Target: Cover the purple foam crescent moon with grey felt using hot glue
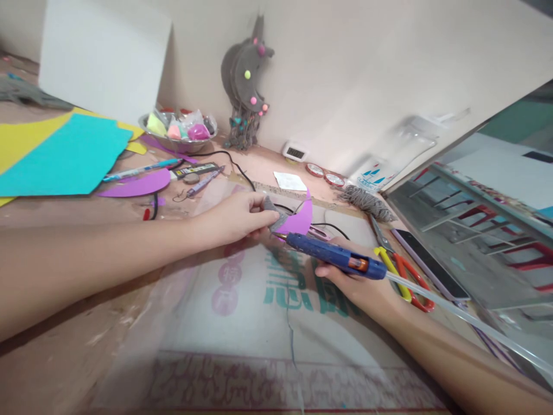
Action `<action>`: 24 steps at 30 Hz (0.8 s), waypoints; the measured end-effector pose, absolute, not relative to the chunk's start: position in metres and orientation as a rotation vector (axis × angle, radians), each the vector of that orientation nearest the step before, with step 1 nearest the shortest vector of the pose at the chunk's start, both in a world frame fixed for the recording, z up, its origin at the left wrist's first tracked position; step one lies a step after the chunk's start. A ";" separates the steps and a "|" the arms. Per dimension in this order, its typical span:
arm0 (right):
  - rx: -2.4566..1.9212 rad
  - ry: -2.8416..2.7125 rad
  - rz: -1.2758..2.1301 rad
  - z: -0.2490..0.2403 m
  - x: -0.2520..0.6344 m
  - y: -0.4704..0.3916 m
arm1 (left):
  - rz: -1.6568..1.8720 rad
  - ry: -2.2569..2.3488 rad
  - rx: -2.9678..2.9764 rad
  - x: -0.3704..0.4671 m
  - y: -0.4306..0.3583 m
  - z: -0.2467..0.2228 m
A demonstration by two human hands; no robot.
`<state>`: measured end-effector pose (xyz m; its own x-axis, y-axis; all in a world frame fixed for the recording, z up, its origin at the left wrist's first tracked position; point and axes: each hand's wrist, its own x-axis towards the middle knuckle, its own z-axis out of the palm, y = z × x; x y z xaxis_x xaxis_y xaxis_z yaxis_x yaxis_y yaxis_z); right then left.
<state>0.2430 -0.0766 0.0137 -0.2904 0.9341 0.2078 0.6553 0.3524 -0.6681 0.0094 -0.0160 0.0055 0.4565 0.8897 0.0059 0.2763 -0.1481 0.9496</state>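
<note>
My left hand point(235, 218) pinches a purple paper crescent point(301, 221) at its left end, where grey yarn point(276, 214) covers the paper. A strand of the yarn seems to rise toward the crescent's upper tip. In my right hand point(352, 282) is a blue glue gun point(334, 252) with a clear glue stick point(466, 320) running out of its back. The gun's nozzle points left and is at the yarn-covered edge, close to my left fingertips; whether it touches cannot be made out. Below both hands lies a printed plastic-covered board point(254, 331).
Scissors point(404, 274), a phone point(432, 265) and a grey yarn bundle point(369, 202) lie at right. Behind are tape rolls point(324, 174) and a metal bowl point(179, 138) of colourful packets. Blue sheets point(64, 155), pens and another purple piece point(138, 183) lie left. A yarn-covered moon ornament point(246, 75) leans against the wall.
</note>
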 end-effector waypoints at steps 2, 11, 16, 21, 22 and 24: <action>-1.378 -2.051 0.616 0.013 0.243 -0.076 | 0.744 1.021 1.678 0.009 -0.015 0.005; -1.383 -2.060 0.588 0.013 0.242 -0.076 | 0.744 1.014 1.681 0.009 -0.014 0.004; -1.406 -2.053 0.596 0.013 0.242 -0.075 | 0.744 1.004 1.691 0.009 -0.015 0.003; -1.418 -2.039 0.576 0.013 0.242 -0.076 | 0.742 1.024 1.688 0.008 -0.016 0.005; -1.414 -2.041 0.575 0.013 0.241 -0.076 | 0.742 1.029 1.689 0.008 -0.016 0.005; -1.404 -2.044 0.567 0.014 0.241 -0.076 | 0.738 1.039 1.694 0.009 -0.016 0.005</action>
